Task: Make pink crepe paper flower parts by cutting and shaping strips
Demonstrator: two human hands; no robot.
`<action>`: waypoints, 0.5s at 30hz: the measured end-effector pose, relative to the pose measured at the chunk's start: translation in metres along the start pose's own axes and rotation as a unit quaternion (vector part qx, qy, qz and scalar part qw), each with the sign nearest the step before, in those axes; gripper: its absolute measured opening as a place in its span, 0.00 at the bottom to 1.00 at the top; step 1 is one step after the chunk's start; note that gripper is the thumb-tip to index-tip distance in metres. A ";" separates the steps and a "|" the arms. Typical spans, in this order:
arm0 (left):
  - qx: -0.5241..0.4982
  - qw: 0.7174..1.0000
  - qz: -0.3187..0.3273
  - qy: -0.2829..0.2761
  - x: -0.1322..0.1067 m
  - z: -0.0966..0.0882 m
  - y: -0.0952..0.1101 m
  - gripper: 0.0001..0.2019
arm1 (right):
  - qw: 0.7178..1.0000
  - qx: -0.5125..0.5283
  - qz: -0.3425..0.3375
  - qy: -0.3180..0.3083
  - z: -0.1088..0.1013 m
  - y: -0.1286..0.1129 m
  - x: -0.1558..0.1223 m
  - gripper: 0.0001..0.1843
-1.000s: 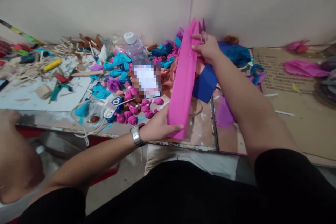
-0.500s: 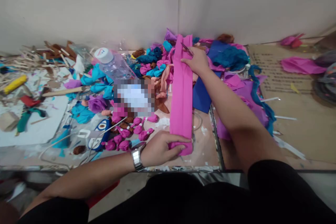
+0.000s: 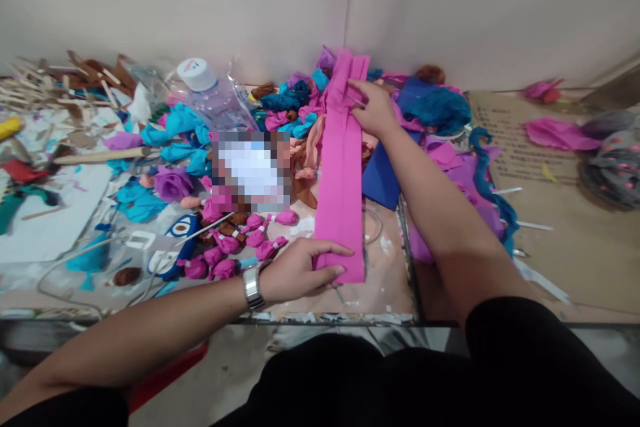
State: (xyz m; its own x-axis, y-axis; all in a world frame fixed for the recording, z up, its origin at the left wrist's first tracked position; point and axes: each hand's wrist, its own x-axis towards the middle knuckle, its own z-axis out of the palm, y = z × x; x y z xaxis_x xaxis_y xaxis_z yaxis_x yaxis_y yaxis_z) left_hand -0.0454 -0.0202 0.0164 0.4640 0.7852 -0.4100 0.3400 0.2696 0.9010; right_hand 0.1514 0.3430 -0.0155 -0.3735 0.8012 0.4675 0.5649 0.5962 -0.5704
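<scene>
On the tabletop I see the folded pink paper strip pulled straight, left hand closed on its near end, right hand pinching the far end, seemingly so it lies taut

The pink paper strip, held up earlier, now lies flat along the table.

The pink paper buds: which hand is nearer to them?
Left. The left hand grips the pink strip at its near end, just right of the buds; the right hand holds the far end, beyond them.
</scene>
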 end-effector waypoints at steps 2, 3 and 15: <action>-0.004 1.000 -0.001 -0.008 0.001 0.000 0.000 0.23 | 1.000 -0.003 0.003 0.003 0.000 -0.001 0.000 0.32; -0.005 1.000 -0.001 -0.012 0.001 0.000 0.000 0.23 | 1.000 -0.005 0.006 0.005 0.000 -0.002 0.000 0.31; 0.067 0.996 0.055 -0.005 0.004 -0.006 0.012 0.20 | 0.999 0.021 0.004 0.049 0.002 -0.002 0.000 0.21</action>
State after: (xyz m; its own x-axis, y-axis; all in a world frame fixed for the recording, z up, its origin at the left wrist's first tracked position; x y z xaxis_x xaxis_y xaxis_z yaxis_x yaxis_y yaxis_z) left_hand -0.0444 -0.0103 0.0261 0.5128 0.7997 -0.3123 0.3927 0.1050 0.9136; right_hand 0.1488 0.3420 -0.0151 -0.2941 0.7977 0.5264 0.5353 0.5938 -0.6007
